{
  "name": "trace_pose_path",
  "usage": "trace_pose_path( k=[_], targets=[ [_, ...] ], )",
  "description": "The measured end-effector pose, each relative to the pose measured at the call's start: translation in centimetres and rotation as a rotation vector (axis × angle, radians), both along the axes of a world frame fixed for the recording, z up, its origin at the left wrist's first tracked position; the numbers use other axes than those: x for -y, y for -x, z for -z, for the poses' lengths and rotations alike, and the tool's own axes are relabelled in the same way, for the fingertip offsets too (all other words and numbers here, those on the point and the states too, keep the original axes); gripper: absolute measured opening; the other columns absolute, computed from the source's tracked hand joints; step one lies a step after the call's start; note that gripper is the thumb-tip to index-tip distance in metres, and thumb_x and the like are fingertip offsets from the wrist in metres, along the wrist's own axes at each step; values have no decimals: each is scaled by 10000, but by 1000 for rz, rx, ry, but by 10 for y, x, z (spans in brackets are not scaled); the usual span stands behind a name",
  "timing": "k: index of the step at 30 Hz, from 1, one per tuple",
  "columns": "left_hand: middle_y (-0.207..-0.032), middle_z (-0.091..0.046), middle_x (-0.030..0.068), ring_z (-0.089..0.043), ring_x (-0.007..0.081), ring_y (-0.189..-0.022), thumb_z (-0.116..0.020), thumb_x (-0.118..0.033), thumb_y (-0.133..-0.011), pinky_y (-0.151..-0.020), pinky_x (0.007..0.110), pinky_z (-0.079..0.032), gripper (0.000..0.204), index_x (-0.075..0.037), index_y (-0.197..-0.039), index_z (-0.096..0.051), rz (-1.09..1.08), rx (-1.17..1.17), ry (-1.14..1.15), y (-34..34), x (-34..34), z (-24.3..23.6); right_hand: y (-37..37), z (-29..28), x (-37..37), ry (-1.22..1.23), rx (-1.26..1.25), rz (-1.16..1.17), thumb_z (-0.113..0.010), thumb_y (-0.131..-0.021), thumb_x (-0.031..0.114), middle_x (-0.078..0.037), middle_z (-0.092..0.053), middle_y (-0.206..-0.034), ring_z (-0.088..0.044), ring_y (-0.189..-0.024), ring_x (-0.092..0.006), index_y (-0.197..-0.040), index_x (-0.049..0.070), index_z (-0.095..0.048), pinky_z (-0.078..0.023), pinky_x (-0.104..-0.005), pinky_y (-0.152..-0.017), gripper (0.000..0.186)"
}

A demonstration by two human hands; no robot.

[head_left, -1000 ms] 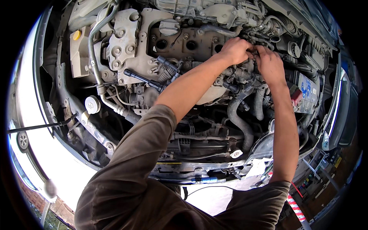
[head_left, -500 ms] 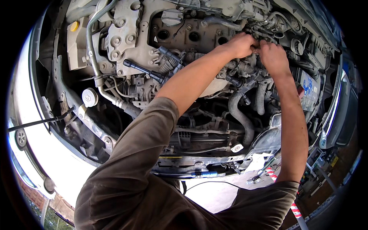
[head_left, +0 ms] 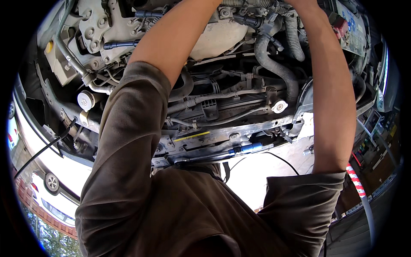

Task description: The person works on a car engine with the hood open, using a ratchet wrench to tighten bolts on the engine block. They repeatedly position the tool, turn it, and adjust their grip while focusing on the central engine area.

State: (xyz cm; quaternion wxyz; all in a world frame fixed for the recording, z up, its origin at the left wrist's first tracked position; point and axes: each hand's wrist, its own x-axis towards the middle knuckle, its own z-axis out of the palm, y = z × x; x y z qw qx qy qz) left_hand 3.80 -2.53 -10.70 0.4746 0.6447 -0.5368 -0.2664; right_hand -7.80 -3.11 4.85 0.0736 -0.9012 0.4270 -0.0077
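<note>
Both forearms reach over the open engine bay and leave the top edge of the picture. My left forearm (head_left: 180, 34) crosses the engine's left half, its hand beyond the view. Only the wrist end of my right hand (head_left: 303, 3) shows, above a ribbed hose (head_left: 293, 38); its fingers are cut off. Two black ignition coils, one (head_left: 122, 44) lower and another (head_left: 147, 14) higher, lie on the engine left of my left forearm. Between the arms, a dark coil-like part with a connector (head_left: 248, 20) rests near the wiring.
A blue-handled ratchet (head_left: 246, 148) lies along the front crossmember. Behind it are the radiator cap (head_left: 279, 106) and a thick curved hose (head_left: 274, 64). A white filler cap (head_left: 85, 100) stands at left, a battery (head_left: 349, 25) at right. A thin prop rod (head_left: 45, 147) crosses the left fender.
The view has tipped down toward my body, so the engine bay sits higher in the picture. Both hands, earlier close together at the engine's back right, have slid out past the top edge.
</note>
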Motion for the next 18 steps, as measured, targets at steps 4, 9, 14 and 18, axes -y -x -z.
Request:
trace_pose_path(
  k=[4,9,14,18],
  targets=[
    [-928,-669,216,-664,306,-838,-641,-107,-795,-706,408,-508,257,-16,-1034,-621,-96,115,75,-11,-21,-5,14,-19,-37,-278,391,29,-646,-834,274,-223,-692,-879,-680,-854,-349,-980,-25,-693,-516,-399,-791,337],
    [-1097,-655,163,-636,252,-1005,-700,-28,-726,-867,359,-511,555,-39,-1260,-545,-153,-167,70,6,-63,-36,65,-44,-119,-636,728,108,-643,-839,248,-159,-708,-912,-673,-881,-297,-1005,5,-684,-504,-391,-802,297],
    [-914,-658,50,-598,123,-722,-640,-67,-869,-637,280,-486,320,-35,-1184,-591,-339,-310,150,36,-192,-91,140,-38,-205,-593,716,52,-658,-865,172,-150,-696,-830,-681,-742,-283,-997,10,-681,-524,-332,-696,210],
    [-1167,-649,65,-648,147,-943,-662,-38,-846,-779,293,-490,414,-72,-1249,-574,-387,-219,54,33,-278,-114,223,-6,-299,-570,558,13,-681,-836,132,-131,-671,-905,-645,-854,-310,-984,8,-662,-510,-378,-773,194]
  ],
)
